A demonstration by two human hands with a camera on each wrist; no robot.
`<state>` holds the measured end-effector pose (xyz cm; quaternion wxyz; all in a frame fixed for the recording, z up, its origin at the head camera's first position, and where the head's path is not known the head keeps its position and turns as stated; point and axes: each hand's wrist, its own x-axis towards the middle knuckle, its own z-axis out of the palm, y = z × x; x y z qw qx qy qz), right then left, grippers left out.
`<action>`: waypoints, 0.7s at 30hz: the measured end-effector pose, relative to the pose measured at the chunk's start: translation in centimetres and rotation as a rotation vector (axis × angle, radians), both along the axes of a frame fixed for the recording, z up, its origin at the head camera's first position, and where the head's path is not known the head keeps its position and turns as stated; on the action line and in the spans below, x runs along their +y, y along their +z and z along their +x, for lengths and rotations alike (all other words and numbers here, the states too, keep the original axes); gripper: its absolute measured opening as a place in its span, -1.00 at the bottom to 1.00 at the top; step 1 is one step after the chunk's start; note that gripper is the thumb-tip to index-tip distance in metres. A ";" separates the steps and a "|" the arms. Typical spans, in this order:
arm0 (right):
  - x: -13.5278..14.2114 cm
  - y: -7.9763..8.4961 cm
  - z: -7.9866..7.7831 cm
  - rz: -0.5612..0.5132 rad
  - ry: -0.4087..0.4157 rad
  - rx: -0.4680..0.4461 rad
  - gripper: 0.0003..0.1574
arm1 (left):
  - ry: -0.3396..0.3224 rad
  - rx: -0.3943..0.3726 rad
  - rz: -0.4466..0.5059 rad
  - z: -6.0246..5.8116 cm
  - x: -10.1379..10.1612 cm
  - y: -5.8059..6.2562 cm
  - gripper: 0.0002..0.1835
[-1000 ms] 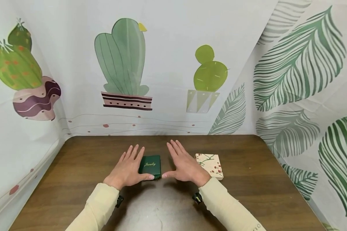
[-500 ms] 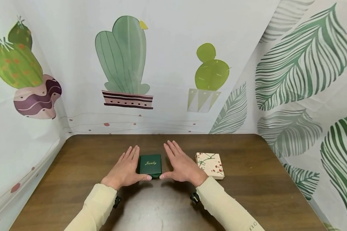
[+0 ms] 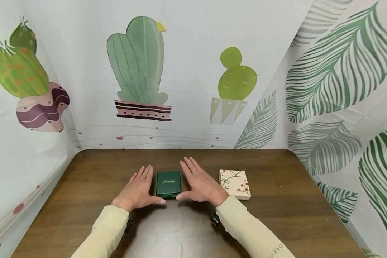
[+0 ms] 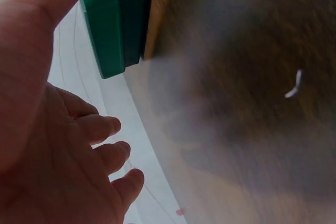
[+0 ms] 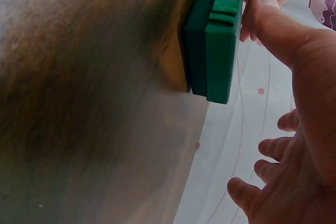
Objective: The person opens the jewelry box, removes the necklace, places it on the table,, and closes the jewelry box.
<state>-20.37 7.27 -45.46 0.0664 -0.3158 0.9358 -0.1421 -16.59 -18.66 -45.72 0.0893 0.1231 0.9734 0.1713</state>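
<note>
Fingers [image 4: 114,157] near green box [image 4: 107,35]

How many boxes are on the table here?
2: the green box between the left hand and the right hand, and the cream floral box to the right of the right hand.

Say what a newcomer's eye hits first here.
Probably the dark green box lettered "Jewelry" on the brown table, between the left hand and right hand. Next, the cream box with red blossoms, right of the right hand. Behind the table, the large cactus printed on the white backdrop also stands out.
</note>
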 end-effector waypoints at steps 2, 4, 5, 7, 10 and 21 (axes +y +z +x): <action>-0.1 -0.1 0.0 0.004 0.006 0.012 0.55 | -0.005 -0.007 -0.001 -0.1 0.0 -0.1 0.42; -0.1 -0.1 0.1 0.004 0.011 0.019 0.54 | -0.012 -0.010 0.002 -0.1 0.0 -0.3 0.41; -0.2 -0.1 0.1 0.005 0.011 0.019 0.54 | -0.014 -0.010 0.005 -0.2 0.0 -0.4 0.41; -0.3 -0.2 0.1 0.002 0.015 0.020 0.53 | -0.019 -0.013 0.013 -0.3 0.0 -0.5 0.41; -0.5 -0.3 0.1 0.004 0.018 0.019 0.53 | -0.019 -0.021 0.023 -0.3 0.0 -0.7 0.42; -0.9 -1.1 -0.2 0.041 0.015 0.030 0.53 | -0.012 -0.065 0.018 -0.7 -0.1 -1.5 0.42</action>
